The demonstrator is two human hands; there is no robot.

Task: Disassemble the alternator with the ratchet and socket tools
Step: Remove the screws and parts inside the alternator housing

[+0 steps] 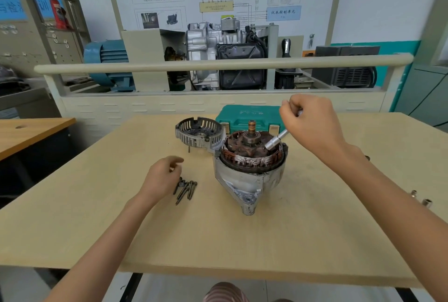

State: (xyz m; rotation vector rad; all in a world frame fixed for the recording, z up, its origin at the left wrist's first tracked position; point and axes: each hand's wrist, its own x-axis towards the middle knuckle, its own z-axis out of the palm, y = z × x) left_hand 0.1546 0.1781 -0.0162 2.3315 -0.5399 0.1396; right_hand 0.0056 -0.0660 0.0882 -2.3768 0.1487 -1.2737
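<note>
The alternator [249,175] stands on the table with its rear cover off, showing the copper stator windings and the rotor shaft. The removed slotted cover [197,133] lies behind it to the left. My right hand [312,124] grips the ratchet tool [278,138], whose socket end is tilted down onto the alternator's right rim. My left hand [162,176] hovers with loosely curled fingers just left of several removed long bolts [185,189]; it holds nothing.
A green tool case [244,117] sits closed behind the alternator. Two loose sockets [420,198] lie near the table's right edge. One small bolt [189,148] stands by the cover. A training bench with an engine model rises beyond the table.
</note>
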